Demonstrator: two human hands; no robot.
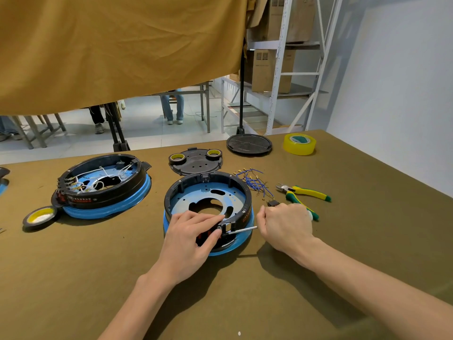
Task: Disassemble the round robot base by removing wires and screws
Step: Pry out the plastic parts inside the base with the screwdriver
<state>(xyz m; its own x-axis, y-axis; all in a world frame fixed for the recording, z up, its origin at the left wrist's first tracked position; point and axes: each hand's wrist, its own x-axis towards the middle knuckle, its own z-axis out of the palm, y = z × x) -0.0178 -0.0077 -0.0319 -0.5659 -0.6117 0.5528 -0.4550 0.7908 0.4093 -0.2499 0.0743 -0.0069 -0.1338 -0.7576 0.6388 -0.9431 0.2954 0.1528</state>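
A round black base with a blue skirt (208, 192) lies open in front of me, its blue inner plate bare of wires. My left hand (193, 238) rests on its near rim, thumb and fingers pinching a small black part beside the red labels. My right hand (285, 225) grips a screwdriver (241, 230), whose metal shaft points left into that same spot on the rim. Loose blue wires (253, 181) with brass terminals lie to the right of the base.
A second base (103, 185), still wired, sits at left beside a tape roll (40, 215). Two black lids (196, 161) (248, 143), yellow tape (299, 143) and green-yellow pliers (304, 195) lie further back and right. People's legs show beyond a hanging cloth.
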